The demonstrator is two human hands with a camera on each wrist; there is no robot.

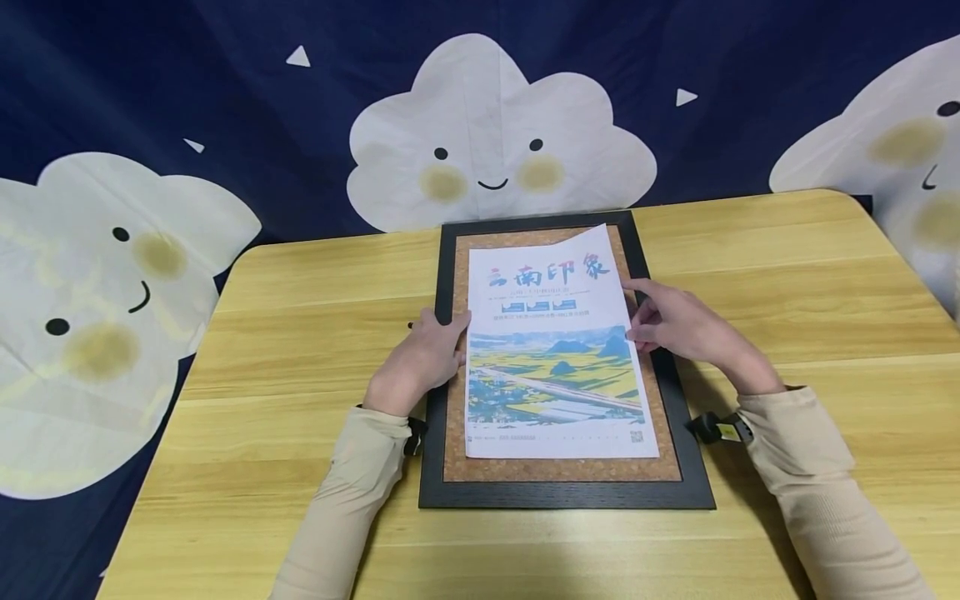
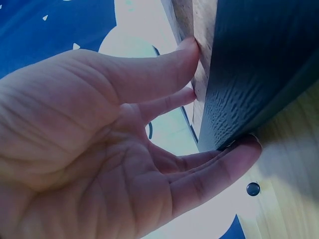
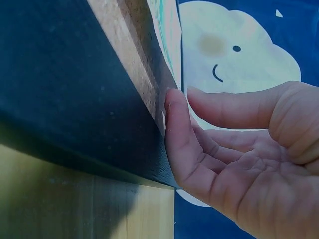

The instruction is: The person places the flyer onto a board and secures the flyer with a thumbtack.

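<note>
Wooden table (image 1: 262,400) bearing black-framed cork board (image 1: 566,492) at centre. Printed poster (image 1: 555,358) lying flat on the cork. Left hand (image 1: 420,358) and right hand (image 1: 678,321), fingers straight, pressing poster's opposite edges.

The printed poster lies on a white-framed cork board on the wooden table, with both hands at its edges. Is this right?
Not quite: the frame of the cork board is black, not white, as the head view shows. The printed poster, wooden table and both hands are as stated.
</note>
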